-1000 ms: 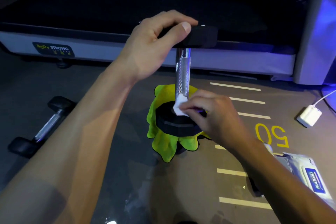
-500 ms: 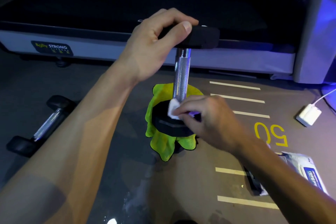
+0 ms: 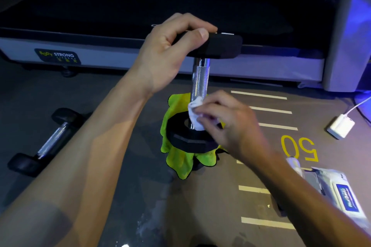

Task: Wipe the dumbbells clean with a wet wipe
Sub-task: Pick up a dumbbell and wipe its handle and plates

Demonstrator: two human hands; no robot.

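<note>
Dumbbell (image 3: 199,86): stood on end, frame centre, lower head resting on a green cloth (image 3: 180,164), likely to spare the floor. Left hand (image 3: 170,54) grips the top head, steadying. Right hand (image 3: 230,124) pinches a wet wipe (image 3: 194,114) against the handle's base, below that grip. Second dumbbell (image 3: 45,142): lying lower left.

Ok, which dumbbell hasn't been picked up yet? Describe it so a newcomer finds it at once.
Start at the long grey-edged treadmill deck across the back, then drop to the dark floor at its left end. There a black-headed dumbbell with a shiny metal handle lies flat. Unlike the upright dumbbell standing on the yellow-green cloth, no hand touches it.
</note>
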